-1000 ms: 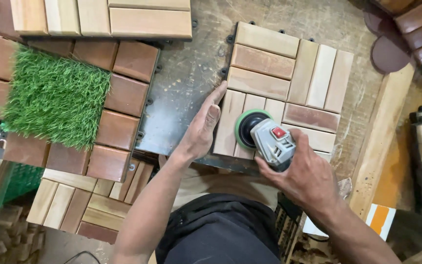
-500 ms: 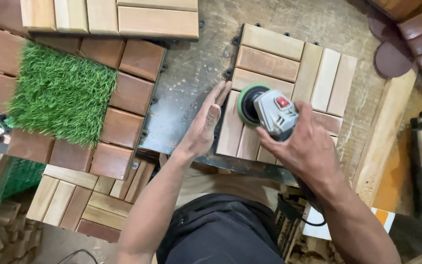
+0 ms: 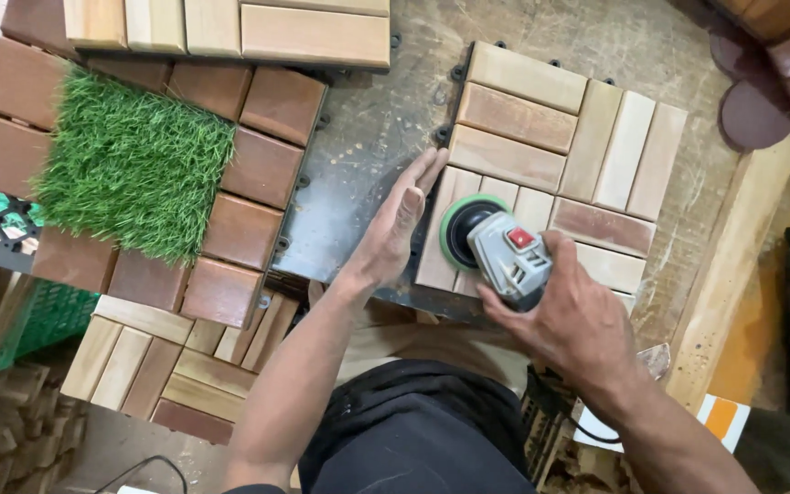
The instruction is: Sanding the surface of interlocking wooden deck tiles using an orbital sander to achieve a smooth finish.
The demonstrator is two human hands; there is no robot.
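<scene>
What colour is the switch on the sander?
Red, on the grey sander; head view shows it best.

The worn, dusty workbench [image 3: 368, 137] carries a pale wooden slat tile [image 3: 587, 146] and a long plank [image 3: 733, 265] beside it.

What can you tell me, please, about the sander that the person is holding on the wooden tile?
The sander is a small grey power tool with a red switch on top and a round black head ringed by a green pad. The right hand grips its rear; the pad lies flat on the pale slats at the near left of the wooden tile. The left hand rests flat against the tile's left edge, close to the pad.
</scene>
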